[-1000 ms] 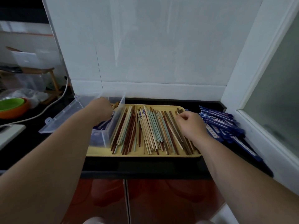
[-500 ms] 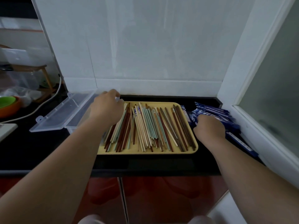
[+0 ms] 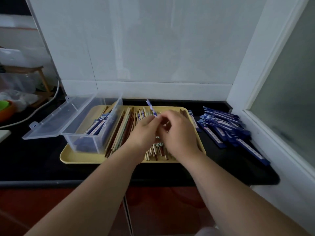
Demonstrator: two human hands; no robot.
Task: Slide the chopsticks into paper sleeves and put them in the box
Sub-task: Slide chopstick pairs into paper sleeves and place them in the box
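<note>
Blue-and-white paper sleeve (image 3: 150, 108) sticks up and away from the point where the two hands meet. Its far end is in the air and its near end is caught between the fingertips. The left hand (image 3: 144, 132) and the right hand (image 3: 177, 133) are side by side, fingers curled inward, and both pinch the sleeve's near end. Blur and the knuckles hide whether a chopstick is also between the fingers.

Directly under the grip, loose chopsticks (image 3: 122, 132) in brown, cream and pale green lie roughly parallel on a yellow tray (image 3: 80, 157). Their near ends show below the wrists.

Left of the grip, a clear plastic box (image 3: 88, 138) stands on the left part of the tray, touching the outermost chopsticks. Its hinged lid (image 3: 56, 120) is laid open further left, over the counter. Inside the box lie sleeved chopsticks (image 3: 98, 125) in the same blue paper.

Right of the grip, off the tray, a loose pile of sleeves (image 3: 221, 128) is spread on the black counter (image 3: 34, 159), close to the white window frame.

Beyond the grip rises a white tiled wall (image 3: 153, 48). Far to the left, a white cable (image 3: 34, 113) crosses the counter near an orange bowl (image 3: 5, 109) with a green one in it.
</note>
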